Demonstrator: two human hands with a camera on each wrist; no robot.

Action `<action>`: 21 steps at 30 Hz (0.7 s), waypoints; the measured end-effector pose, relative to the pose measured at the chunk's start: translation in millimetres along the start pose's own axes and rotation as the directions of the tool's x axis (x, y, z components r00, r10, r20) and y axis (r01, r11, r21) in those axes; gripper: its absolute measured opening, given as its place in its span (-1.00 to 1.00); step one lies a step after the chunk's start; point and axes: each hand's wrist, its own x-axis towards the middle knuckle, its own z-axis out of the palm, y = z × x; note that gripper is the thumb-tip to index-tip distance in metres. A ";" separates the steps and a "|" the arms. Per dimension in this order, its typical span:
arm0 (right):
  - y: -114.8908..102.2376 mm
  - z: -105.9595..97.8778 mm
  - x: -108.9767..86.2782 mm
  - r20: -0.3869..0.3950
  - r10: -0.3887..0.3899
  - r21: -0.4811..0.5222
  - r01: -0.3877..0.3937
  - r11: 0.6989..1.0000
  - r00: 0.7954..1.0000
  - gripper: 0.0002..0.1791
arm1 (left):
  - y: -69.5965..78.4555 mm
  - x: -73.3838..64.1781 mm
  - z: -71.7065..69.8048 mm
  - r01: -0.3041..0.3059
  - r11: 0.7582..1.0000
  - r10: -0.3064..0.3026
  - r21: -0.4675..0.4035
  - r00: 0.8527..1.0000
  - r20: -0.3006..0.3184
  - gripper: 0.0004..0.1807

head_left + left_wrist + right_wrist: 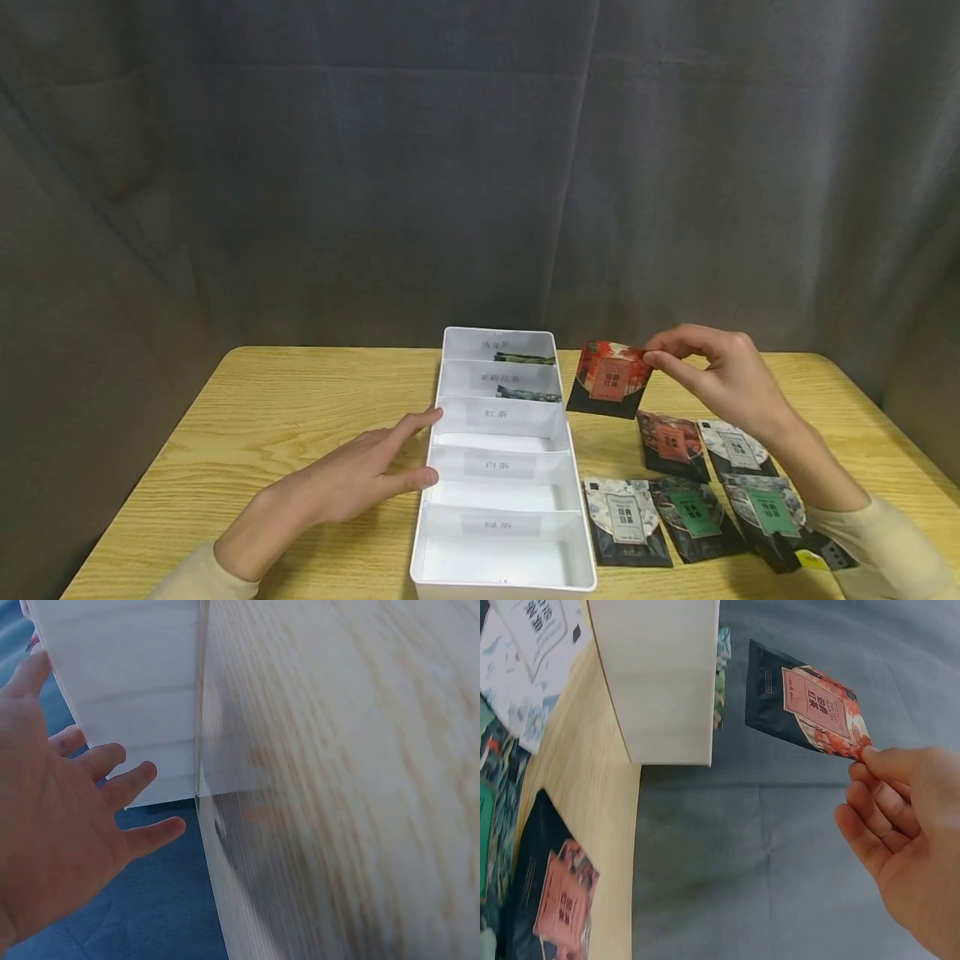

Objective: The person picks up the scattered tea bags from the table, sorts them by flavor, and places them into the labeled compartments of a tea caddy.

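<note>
Between thumb and forefinger, my right hand (723, 375) pinches a red and black tea sachet (611, 379) by one corner. The sachet hangs in the air just right of a white divided box (504, 575); the right wrist view shows the same sachet (810, 705) tilted, its printed face visible. My left hand (352, 475) has its fingers spread at the box's left side, thumb and forefinger touching or close to the rim. In the left wrist view those fingers (131, 784) extend along the box wall (127, 682). Labels mark the compartments; the two far ones hold green-patterned packets (525, 358).
Right of the box lie several sachets on the wooden table (300, 400): a red one (672, 446), white ones such as the near one (628, 521), and green ones such as the middle one (697, 517). A grey curtain (375, 183) hangs behind the table.
</note>
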 end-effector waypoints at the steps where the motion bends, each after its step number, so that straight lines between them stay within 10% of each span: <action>1: -2.5 0.9 1.2 -0.001 -0.015 0.007 0.015 1.000 1.000 -0.84 | 0.0 -0.1 -0.1 0.001 1.000 -0.001 -0.002 1.000 0.001 -0.17; 21: -40.4 29.7 13.3 -0.050 -0.212 0.137 0.217 0.967 0.976 -0.70 | -2.3 0.0 1.0 -0.006 1.000 0.006 -0.001 1.000 0.000 -0.18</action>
